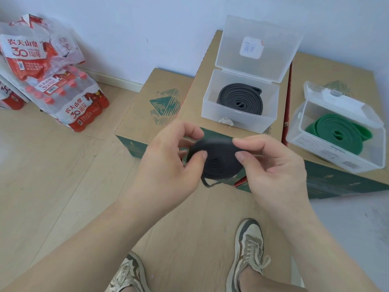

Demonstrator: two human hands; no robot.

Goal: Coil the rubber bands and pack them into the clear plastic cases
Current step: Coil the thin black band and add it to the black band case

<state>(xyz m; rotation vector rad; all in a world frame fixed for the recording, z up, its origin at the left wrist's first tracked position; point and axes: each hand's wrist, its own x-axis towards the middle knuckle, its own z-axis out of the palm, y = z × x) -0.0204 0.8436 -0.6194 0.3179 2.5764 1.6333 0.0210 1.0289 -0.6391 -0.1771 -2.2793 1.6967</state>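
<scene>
Both grips are closing on one black rubber band coil [219, 161], which is hanging in mid-air in front of the cardboard boxes. The left grip [168, 163] is pinching its left edge, thumb lying across the face. The right grip [271, 165] is pinching the right edge between thumb and forefinger. A short loose tail [207, 183] is sticking out under the coil.

To finish this step well, the thumbs should probably be pressing flat on the face so the turns are not springing apart. The tail likely needs wrapping round the rim before the coil goes into a case.

Just beyond the grips, an open clear plastic case [210, 110] is standing on the middle cardboard box [202, 66], its lid [259, 47] tilting upright. It is already holding a charcoal coiled band [240, 100]. To the right, on another box [328, 66], a second clear case [336, 161] is holding a green coiled band [334, 129], its lid [336, 100] sitting partly lowered. No empty case is showing, so the black coil may have to share one. The half-lowered lid would be blocking the green case.

Well to the left, shrink-wrapped packs of bottled water [69, 98] are lying on the wooden floor [63, 165]. The person's sneakers [250, 247] are showing below.
</scene>
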